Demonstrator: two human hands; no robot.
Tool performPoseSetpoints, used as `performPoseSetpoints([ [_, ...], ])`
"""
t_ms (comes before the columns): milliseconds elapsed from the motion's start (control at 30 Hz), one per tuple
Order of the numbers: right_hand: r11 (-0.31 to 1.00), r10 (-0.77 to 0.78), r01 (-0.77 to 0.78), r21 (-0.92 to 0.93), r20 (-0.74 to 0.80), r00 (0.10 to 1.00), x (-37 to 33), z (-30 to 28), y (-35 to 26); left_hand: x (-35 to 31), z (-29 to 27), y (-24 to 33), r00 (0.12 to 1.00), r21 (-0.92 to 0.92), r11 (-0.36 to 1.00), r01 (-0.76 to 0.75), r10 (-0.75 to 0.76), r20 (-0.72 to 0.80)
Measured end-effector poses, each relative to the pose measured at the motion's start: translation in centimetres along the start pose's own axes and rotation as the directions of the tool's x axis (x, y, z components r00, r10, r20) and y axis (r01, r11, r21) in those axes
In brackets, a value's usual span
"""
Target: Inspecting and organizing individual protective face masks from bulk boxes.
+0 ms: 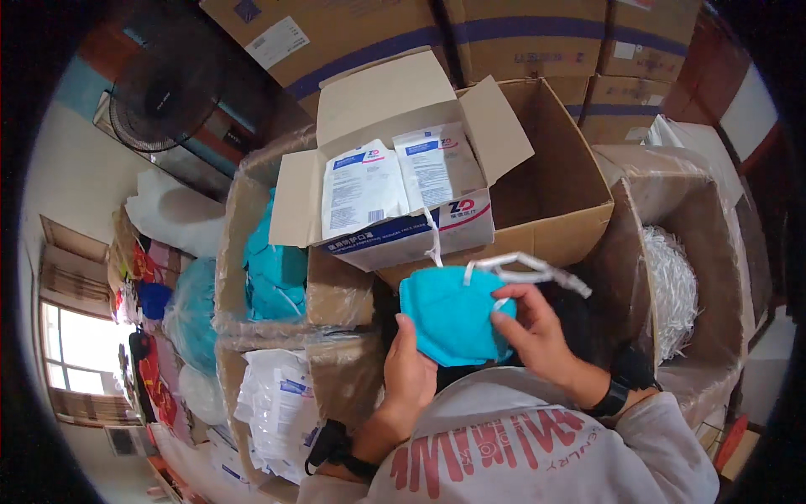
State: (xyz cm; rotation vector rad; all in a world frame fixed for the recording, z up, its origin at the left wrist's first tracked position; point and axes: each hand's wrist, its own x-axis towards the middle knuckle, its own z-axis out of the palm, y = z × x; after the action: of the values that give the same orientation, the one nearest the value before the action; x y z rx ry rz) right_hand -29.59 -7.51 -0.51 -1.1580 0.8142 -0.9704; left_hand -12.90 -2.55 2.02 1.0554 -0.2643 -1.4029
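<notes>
A teal cup-shaped face mask (451,315) is held up in front of my chest. My left hand (410,370) supports its left lower edge, thumb on the near face and the other fingers mostly hidden behind it. On the other side, my right hand (537,332) pinches the mask's right edge by a white strap, thumb against forefinger. White elastic straps (529,270) loop loosely from the mask's top, one reaching up toward an opened white carton (420,244). Inside that carton stand two white printed pouches, a left pouch (361,189) and a right pouch (432,164).
The white carton rests over a large brown box (554,218). At left, one box holds teal masks (273,260), another white pouches (277,412). White straps fill a box (672,290) at right. Stacked cartons (529,42) and a fan (164,101) stand behind.
</notes>
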Motion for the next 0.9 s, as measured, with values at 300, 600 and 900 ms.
performPoseSetpoints([
  [300, 0.956, 0.077, -0.022, -0.294, 0.178, 0.981, -0.4, 0.4, 0.5, -0.2, -1.5, -1.0, 0.995, 0.207, 0.974, -0.095, 0.099, -0.008],
  [600, 0.618, -0.304, 0.577, -0.534, 0.514, 0.802, 3.6, -0.6, -3.6, -0.6, -2.2, 4.6, 0.917, 0.887, 0.234, -0.398, 0.135, 0.376],
  [900, 0.752, -0.084, 0.518, -0.408, 0.719, 0.69, 2.3, 4.7, 0.0, -1.9, -3.6, 9.5, 0.95, 0.924, 0.289, -0.252, -0.107, 0.292],
])
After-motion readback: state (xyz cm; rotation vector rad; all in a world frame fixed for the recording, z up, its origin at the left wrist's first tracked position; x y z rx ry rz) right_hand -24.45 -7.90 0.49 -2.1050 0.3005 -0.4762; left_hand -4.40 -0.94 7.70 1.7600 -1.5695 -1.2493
